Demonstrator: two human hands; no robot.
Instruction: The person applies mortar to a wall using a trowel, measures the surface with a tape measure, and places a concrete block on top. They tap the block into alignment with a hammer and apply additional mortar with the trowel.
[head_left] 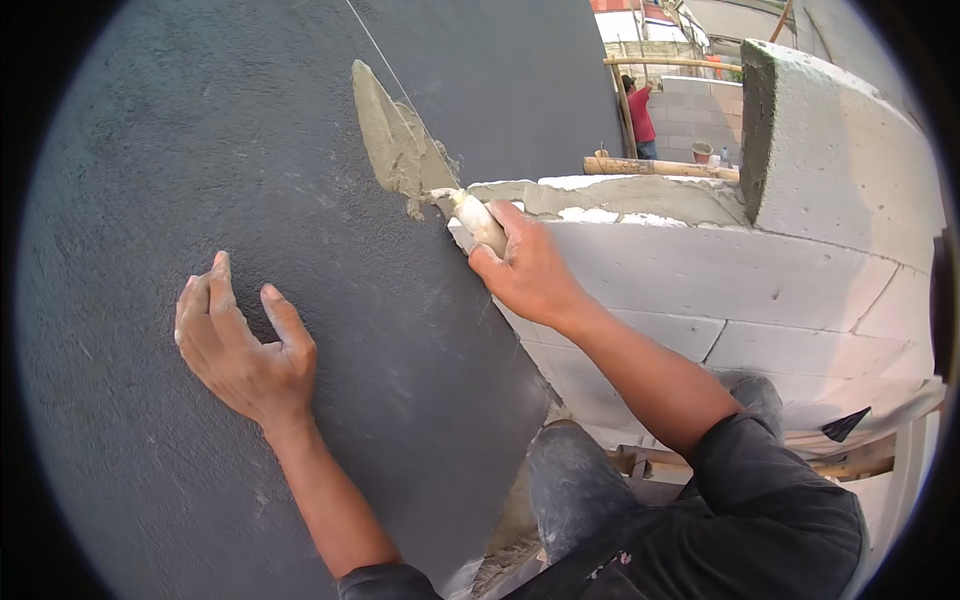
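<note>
Just above and right of the middle of the view, the right hand (530,270) was closed around the pale handle (480,222) of a trowel (376,112), thumb and fingers wrapped about it. The trowel's blade pointed toward eleven o'clock, over the dark wall (400,420), and carried a wet lump of grey mortar (408,165) near the handle. A thin string (385,52) ran from the top edge, near eleven o'clock, down past the blade toward the handle.

The left hand (250,355) was at nine o'clock, spread and holding nothing, its thumb well apart from the fingers; whether it touched the dark wall could not be told from this angle. Pale dust marked its fingertips.

At three o'clock stood a wall of white blocks (690,265), with a rough bed of mortar along its top, just beside the right hand. One upright block (840,150) sat on that wall at two o'clock. Farther off, between one and two o'clock, a person in a red shirt (641,115) stood beyond a bamboo pole (660,167), near a small bucket (702,152). The wearer's dusty trousers (575,480) showed between five and six o'clock.
</note>
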